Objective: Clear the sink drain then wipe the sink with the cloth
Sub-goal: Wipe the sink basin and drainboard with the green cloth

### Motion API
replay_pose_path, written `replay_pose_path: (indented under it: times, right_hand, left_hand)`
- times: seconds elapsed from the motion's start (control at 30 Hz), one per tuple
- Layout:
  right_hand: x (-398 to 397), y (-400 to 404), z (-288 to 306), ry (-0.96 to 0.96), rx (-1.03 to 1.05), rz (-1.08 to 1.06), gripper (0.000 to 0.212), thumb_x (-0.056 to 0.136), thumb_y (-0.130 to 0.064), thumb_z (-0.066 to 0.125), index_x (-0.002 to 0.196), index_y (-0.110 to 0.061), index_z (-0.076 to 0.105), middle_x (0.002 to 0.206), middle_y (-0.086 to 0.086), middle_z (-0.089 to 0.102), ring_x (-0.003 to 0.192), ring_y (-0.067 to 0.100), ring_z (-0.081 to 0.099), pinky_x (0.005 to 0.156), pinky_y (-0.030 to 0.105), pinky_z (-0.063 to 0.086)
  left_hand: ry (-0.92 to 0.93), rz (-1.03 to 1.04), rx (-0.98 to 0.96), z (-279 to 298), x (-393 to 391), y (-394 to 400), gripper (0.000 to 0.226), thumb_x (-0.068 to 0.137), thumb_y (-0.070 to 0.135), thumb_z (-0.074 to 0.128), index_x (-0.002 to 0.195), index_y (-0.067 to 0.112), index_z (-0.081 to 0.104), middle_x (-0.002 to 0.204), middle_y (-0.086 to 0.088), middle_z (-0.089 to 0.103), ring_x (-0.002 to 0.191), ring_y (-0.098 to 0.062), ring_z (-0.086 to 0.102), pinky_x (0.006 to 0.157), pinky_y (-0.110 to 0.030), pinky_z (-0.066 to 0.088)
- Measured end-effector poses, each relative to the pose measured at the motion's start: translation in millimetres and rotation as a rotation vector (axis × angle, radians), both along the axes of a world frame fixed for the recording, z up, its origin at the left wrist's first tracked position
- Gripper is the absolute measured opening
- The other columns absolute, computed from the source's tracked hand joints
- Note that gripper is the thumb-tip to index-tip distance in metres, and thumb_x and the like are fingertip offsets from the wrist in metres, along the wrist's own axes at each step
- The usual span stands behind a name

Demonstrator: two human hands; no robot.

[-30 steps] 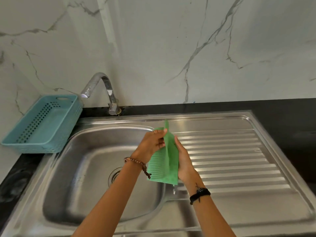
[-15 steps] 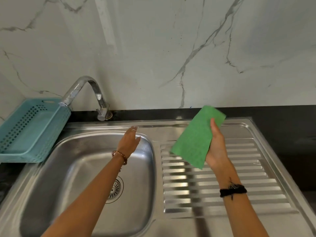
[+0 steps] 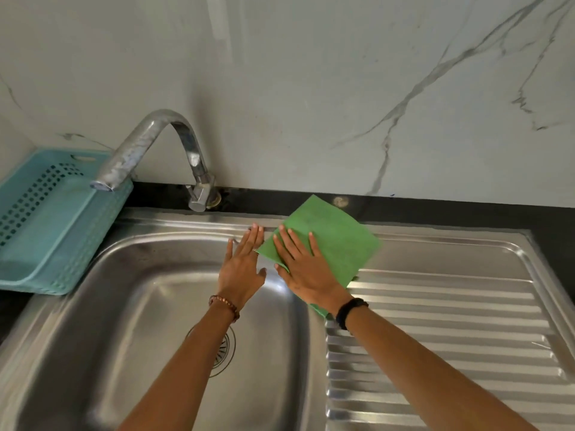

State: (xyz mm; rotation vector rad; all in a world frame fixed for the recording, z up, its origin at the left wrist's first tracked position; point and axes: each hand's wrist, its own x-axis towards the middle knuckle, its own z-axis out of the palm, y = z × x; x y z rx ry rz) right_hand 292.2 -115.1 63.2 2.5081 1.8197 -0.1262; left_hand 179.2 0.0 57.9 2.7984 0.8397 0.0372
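We find no text, label, brand, number or sign that we can read anywhere in the frame.

Drain point(image 3: 224, 353) half hidden by left forearm (basket point(image 3: 46, 231) cropped left).
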Motion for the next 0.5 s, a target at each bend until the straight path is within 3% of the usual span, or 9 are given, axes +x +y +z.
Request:
replay_pose_path:
  times: [0.17,0.27,0.33,0.4,0.5]
  right_hand:
    - [21.7,18.4,-0.4,-0.108,-0.002,0.244,0.067,0.097,-0.051,0.015,0.15,-0.012,0.001,0.16,0.004,0.002,0.148,0.02,0.001,0.119,0.052,-0.003]
    - [19.6,19.8,5.1,-0.007,0.055,0.243,0.075,0.094,-0.061,0.016,0.15,-0.013,0.008,0.159,0.001,0.006,0.148,0.016,0.002,0.119,0.051,-0.004]
    - [10.5,23.0,9.0,0.233,0.197,0.126,0.065,0.097,-0.054,0.021,0.147,-0.013,0.025,0.158,0.0,0.019,0.147,0.014,0.012,0.119,0.051,-0.003]
    - [-0.3,32.5,11.7,0.265,0.342,-0.083,0.055,0.098,-0.044,0.031,0.142,-0.01,0.037,0.155,0.007,0.027,0.144,0.021,0.023,0.117,0.058,0.007]
    - [-2.7,42.0,11.3,0.163,0.286,-0.436,0.077,0.092,-0.06,0.029,0.15,-0.011,0.013,0.159,0.015,0.006,0.146,0.034,0.005,0.112,0.062,-0.005]
  left_hand:
    - [-0.147,0.051,-0.066,-2.2,2.9,-4.7,0.077,0.078,0.009,0.059,0.145,0.01,0.021,0.157,-0.005,0.013,0.145,-0.02,0.014,0.118,-0.039,0.005]
    - [-0.156,0.032,-0.068,-0.6,0.2,2.3,0.075,0.079,0.005,0.056,0.145,0.01,0.021,0.156,-0.005,0.016,0.145,-0.018,0.016,0.118,-0.038,0.003]
    - [-0.143,0.039,-0.102,2.1,0.4,4.3,0.08,0.078,0.001,0.053,0.147,0.013,0.014,0.157,-0.002,0.013,0.145,-0.014,0.011,0.118,-0.037,0.0]
    - [-0.128,0.066,-0.117,3.8,2.8,4.0,0.083,0.077,-0.001,0.051,0.148,0.015,0.011,0.158,0.001,0.009,0.145,-0.011,0.009,0.118,-0.037,-0.002]
    - [-0.103,0.105,-0.118,4.4,5.7,0.8,0.084,0.076,-0.004,0.048,0.148,0.017,0.011,0.158,0.003,0.008,0.145,-0.008,0.009,0.118,-0.036,-0.003]
